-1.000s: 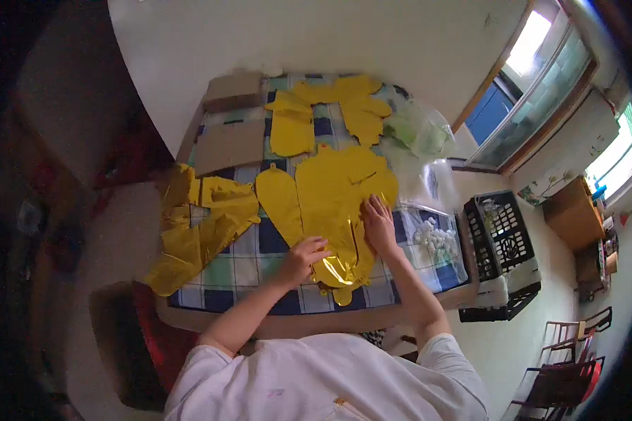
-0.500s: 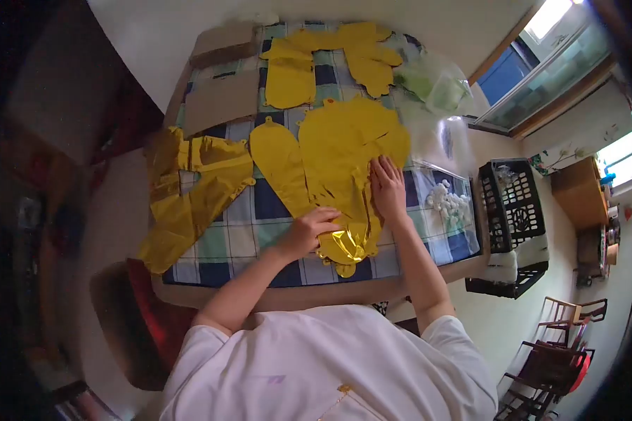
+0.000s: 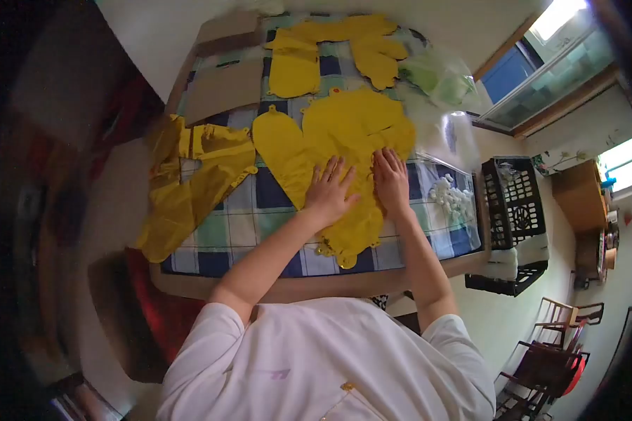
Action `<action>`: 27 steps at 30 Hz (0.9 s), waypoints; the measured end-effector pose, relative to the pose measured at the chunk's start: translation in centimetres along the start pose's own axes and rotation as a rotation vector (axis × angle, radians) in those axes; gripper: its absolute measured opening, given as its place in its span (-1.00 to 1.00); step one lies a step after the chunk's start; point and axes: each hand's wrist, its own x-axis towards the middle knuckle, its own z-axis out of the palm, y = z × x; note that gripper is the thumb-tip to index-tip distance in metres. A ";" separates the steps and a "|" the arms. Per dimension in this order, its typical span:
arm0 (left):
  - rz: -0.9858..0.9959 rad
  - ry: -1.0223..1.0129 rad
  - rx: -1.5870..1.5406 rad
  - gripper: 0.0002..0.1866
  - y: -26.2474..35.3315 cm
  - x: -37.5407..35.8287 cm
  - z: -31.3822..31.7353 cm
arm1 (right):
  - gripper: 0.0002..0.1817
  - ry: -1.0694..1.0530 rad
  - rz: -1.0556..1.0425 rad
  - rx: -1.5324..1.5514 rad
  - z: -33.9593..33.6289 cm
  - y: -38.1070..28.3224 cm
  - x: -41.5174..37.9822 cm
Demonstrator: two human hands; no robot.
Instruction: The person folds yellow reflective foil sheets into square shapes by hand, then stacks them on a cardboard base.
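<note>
Two hands flat on lg yellow foil sheet point(image 3: 358, 119), near edge of checked cloth point(image 3: 221, 235). L hand point(image 3: 331, 191): open, fingers spread, nothing gripped. R hand point(image 3: 391, 181): mostly open, fingers close tog., on sheet's R side; grip beneath: cannot tell. White bundle point(image 3: 451, 196) R of R hand.

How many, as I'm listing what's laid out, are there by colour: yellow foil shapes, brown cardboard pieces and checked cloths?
Yellow foil shapes: 3, counting the big middle one as one; I can't tell whether it is layered
Brown cardboard pieces: 2
Checked cloth: 1
Total: 6
</note>
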 end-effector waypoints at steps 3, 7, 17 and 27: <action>0.031 -0.037 0.012 -0.36 -0.3 0.2 0.2 | -0.61 -0.008 0.007 -0.026 -0.3 -0.4 0.0; 0.058 0.009 0.005 -0.37 -0.6 0.1 0.5 | -0.63 0.151 0.131 0.188 -0.4 -0.3 0.0; 0.198 -0.010 0.026 -0.44 0.0 -2.8 -0.3 | -0.73 0.277 0.284 0.292 -0.6 0.6 -0.2; 0.174 0.008 0.016 -0.45 0.2 -2.5 0.2 | -0.79 0.250 0.179 0.078 0.4 0.8 -0.1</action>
